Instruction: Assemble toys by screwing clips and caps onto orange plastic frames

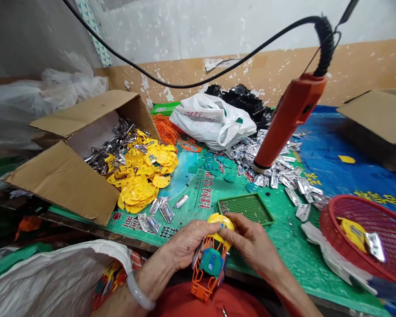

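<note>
Close to my body, both hands hold one plastic assembly (211, 262). It has a rounded yellow shell (219, 224) at the far end, an orange open frame (201, 288) and a teal piece (211, 263) set in the middle. My left hand (186, 242) is closed round its left side, thumb on the yellow shell. From the right, my right hand (255, 242) pinches the shell's edge with thumb and forefinger; its other fingers are partly hidden. A green mesh tray (246, 209) of tiny parts lies just beyond. Above the table hangs a red electric screwdriver (288, 119), tip down.
An open carton (69, 185) spills dark metallic parts and yellow shells (138, 189) at left. Silvery pieces (280, 171) and a white bag (213, 119) lie at the back. A red basket (336, 215) stands right. A black cable (171, 83) hangs overhead.
</note>
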The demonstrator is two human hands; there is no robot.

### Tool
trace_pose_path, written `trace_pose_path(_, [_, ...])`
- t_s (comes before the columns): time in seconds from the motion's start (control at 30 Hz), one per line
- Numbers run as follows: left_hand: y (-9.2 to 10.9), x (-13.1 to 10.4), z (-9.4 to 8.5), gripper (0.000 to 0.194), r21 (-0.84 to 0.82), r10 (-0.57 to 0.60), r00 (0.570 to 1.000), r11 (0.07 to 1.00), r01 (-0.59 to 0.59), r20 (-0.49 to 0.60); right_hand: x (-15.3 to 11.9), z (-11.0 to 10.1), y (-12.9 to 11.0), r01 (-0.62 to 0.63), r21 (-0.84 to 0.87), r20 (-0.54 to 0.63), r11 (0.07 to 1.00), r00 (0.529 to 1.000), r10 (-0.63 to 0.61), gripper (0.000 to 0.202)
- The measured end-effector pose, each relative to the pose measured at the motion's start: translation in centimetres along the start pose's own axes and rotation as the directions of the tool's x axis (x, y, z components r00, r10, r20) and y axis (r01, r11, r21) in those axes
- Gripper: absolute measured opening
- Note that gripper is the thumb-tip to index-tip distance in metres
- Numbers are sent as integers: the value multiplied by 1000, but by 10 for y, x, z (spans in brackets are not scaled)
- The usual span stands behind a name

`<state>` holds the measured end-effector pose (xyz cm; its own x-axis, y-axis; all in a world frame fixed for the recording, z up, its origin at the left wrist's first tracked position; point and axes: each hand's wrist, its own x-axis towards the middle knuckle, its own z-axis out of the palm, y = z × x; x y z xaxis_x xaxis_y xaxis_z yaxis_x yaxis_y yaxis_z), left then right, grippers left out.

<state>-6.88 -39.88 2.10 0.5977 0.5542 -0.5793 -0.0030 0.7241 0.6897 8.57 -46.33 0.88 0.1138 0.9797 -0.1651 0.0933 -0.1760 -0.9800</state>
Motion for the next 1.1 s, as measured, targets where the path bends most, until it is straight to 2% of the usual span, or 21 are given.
trace_pose_path(0.1, [4,-3,5,26,18,51,996,999,-50,-67,-3,3,0,35,-122,-46,992,998,-41,37])
trace_pose_path(0.17, [5,-3,8,26,-11,34,996,999,-35,-82,-4,4,-2,80,-235,-68,969,993,-99,32])
trace_pose_path(0.27, [5,-2,11,27,-57,-3,1000,998,1,-27,-6,7,-4,161,-362,-82,918,976,-203,26])
trace_pose_path(0.4, [4,-2,15,29,-24,-12,1000,1000,12,23,-11,9,0,202,-443,-66,874,964,-256,29])
trace_pose_path(0.5, [4,-3,17,30,3,22,1000,1000,-22,5,-17,0,-1,247,-485,-35,839,953,-301,38])
trace_pose_path(0.57, [4,-3,18,30,2,46,999,999,-46,-8,-20,-19,-11,268,-501,-81,823,932,-353,38])
trace_pose_path(0.6, [4,-3,18,29,3,51,999,999,-51,-17,-19,-31,-19,261,-512,-163,819,906,-390,32])
trace_pose_path(0.63, [4,-3,18,29,7,51,998,999,-51,-30,-17,-45,-28,251,-526,-286,813,848,-447,29])
trace_pose_path(0.7, [2,-2,17,30,18,45,998,999,-44,-46,-7,-71,-49,223,-545,-491,808,696,-523,31])
trace_pose_path(0.73, [1,-2,17,30,21,43,998,999,-42,-46,1,-83,-61,253,-544,-526,800,640,-560,38])
trace_pose_path(0.77, [-1,-1,17,31,19,43,998,999,-42,-45,11,-91,-72,316,-524,-525,791,611,-592,50])
trace_pose_path(0.8, [-2,-1,17,33,14,43,998,999,-42,-40,23,-97,-83,393,-462,-494,795,631,-599,62])
trace_pose_path(0.83, [-3,0,17,34,7,39,999,999,-38,-35,35,-100,-94,467,-372,-438,802,674,-595,71])
trace_pose_path(0.9, [-4,-1,18,35,-14,32,999,999,-32,-31,60,-100,-111,570,-185,-285,801,749,-599,76])
trace_pose_path(1.0, [-4,-2,18,34,-48,20,999,999,-21,-30,89,-92,-127,577,-29,-215,816,794,-569,59])
trace_pose_path(1.1, [-4,-3,15,32,-76,-4,999,997,1,-47,98,-83,-130,520,49,-236,852,835,-496,41])
